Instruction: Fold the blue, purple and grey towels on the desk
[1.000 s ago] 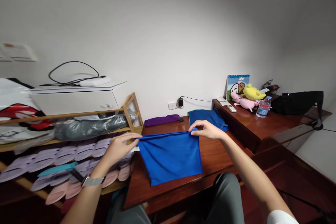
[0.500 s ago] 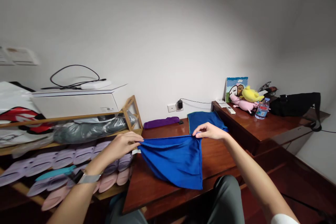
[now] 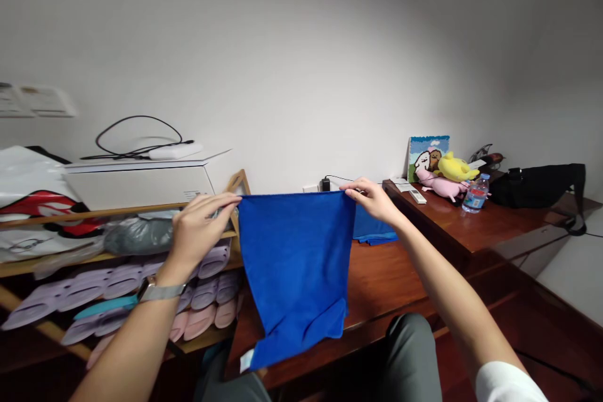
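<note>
A blue cloth (image 3: 296,257) hangs stretched between my two hands above the wooden table (image 3: 381,289). My left hand (image 3: 202,217) pinches its upper left corner, and my right hand (image 3: 370,195) pinches the upper right one. The cloth's lower end folds over near the table's front edge, with a white label (image 3: 246,360) showing at its bottom left. Partly behind my right hand, another blue cloth (image 3: 374,226) lies farther back on the table.
A shoe rack on the left carries several slippers (image 3: 80,289) and a white box (image 3: 141,185). On the raised desk at right are a water bottle (image 3: 475,195), plush toys (image 3: 443,185), a remote (image 3: 417,196) and a black bag (image 3: 537,185). A charger (image 3: 325,184) is plugged into the wall.
Both hands have risen, lifting the blue cloth's top edge. The cloth now hangs longer and flatter, hiding the purple item on the table, and its white label has dropped to the bottom.
</note>
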Demonstrator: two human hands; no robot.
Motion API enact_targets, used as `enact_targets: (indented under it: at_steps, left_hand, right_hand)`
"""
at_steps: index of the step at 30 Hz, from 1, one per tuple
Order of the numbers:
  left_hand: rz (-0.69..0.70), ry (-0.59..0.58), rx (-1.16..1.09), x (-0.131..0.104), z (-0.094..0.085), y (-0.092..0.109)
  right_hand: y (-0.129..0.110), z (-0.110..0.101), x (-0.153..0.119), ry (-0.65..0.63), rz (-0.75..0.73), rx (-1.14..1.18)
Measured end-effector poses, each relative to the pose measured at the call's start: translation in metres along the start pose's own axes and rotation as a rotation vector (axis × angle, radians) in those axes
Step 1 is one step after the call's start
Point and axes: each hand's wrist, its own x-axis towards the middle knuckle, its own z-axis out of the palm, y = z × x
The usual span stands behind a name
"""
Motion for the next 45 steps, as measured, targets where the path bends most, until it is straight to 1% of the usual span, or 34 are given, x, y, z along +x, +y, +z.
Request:
enact_targets:
  at_steps: [3, 5, 7, 9, 10, 12, 14, 15, 16, 18, 21, 22, 23, 24, 26, 27, 28, 30, 33, 35, 37, 38, 40, 42, 45]
  left_hand:
    - [-0.049, 0.164, 0.030, 0.013, 0.002, 0.013]
    - [-0.145, 0.202, -0.016, 0.020, 0.008, 0.017]
    - [-0.259, 0.171, -0.129, 0.025, 0.017, 0.021]
    - [-0.311, 0.146, -0.236, 0.029, 0.030, 0.031]
    - [-0.300, 0.149, -0.256, 0.030, 0.036, 0.039]
    - [-0.214, 0.139, -0.233, 0.030, 0.048, 0.059]
    - [-0.120, 0.063, -0.218, 0.029, 0.059, 0.079]
    - [-0.097, 0.021, -0.236, 0.029, 0.064, 0.086]
    - [-0.096, -0.009, -0.267, 0.028, 0.069, 0.090]
    - [-0.160, -0.011, -0.350, 0.026, 0.078, 0.091]
    - [-0.328, 0.040, -0.531, 0.013, 0.089, 0.084]
    - [-0.382, 0.037, -0.606, 0.006, 0.092, 0.083]
    - [-0.434, 0.007, -0.678, -0.005, 0.094, 0.083]
    - [-0.483, -0.057, -0.736, -0.018, 0.097, 0.084]
    - [-0.573, -0.260, -0.798, -0.050, 0.100, 0.088]
    - [-0.612, -0.366, -0.807, -0.068, 0.101, 0.089]
    - [-0.648, -0.447, -0.811, -0.088, 0.102, 0.088]
    - [-0.713, -0.553, -0.832, -0.127, 0.101, 0.081]
    - [-0.805, -0.754, -0.860, -0.177, 0.093, 0.054]
    - [-0.859, -0.889, -0.828, -0.200, 0.080, 0.030]
    - [-0.904, -0.968, -0.767, -0.212, 0.063, 0.006]
    - [-0.926, -0.979, -0.722, -0.215, 0.053, -0.007]
    - [-0.955, -0.957, -0.622, -0.213, 0.035, -0.030]
    - [-0.956, -0.933, -0.522, -0.206, 0.020, -0.050]
    - [-0.898, -0.896, -0.388, -0.193, 0.007, -0.072]
  right_hand:
    - [-0.019, -0.002, 0.008, 0.094, -0.040, 0.008]
    - [-0.025, 0.001, 0.012, 0.125, -0.039, 0.023]
    - [-0.026, 0.008, 0.015, 0.092, -0.016, 0.003]
    - [-0.028, 0.019, 0.018, 0.033, 0.025, -0.054]
    - [-0.030, 0.026, 0.020, 0.008, 0.039, -0.083]
    - [-0.037, 0.045, 0.022, -0.040, 0.038, -0.086]
    - [-0.047, 0.065, 0.024, -0.090, 0.009, -0.020]
    - [-0.052, 0.075, 0.026, -0.112, -0.003, 0.018]
    - [-0.057, 0.083, 0.027, -0.126, -0.010, 0.042]
    - [-0.064, 0.095, 0.031, -0.128, -0.023, 0.026]
    - [-0.070, 0.101, 0.037, -0.100, -0.043, -0.066]
    - [-0.071, 0.102, 0.038, -0.085, -0.050, -0.092]
    - [-0.072, 0.102, 0.039, -0.066, -0.056, -0.114]
    - [-0.073, 0.102, 0.040, -0.045, -0.060, -0.134]
    - [-0.074, 0.099, 0.041, -0.001, -0.060, -0.169]
    - [-0.073, 0.096, 0.042, 0.025, -0.060, -0.184]
    - [-0.072, 0.092, 0.043, 0.053, -0.064, -0.195]
    - [-0.069, 0.077, 0.045, 0.129, -0.090, -0.204]
    - [-0.061, 0.039, 0.047, 0.283, -0.146, -0.224]
    - [-0.054, 0.007, 0.045, 0.381, -0.159, -0.266]
    - [-0.044, -0.027, 0.036, 0.460, -0.144, -0.336]
    - [-0.037, -0.044, 0.030, 0.496, -0.124, -0.374]
    - [-0.018, -0.073, 0.012, 0.555, -0.065, -0.448]
    - [0.005, -0.095, -0.011, 0.585, 0.010, -0.504]
    - [0.046, -0.116, -0.052, 0.598, 0.104, -0.521]
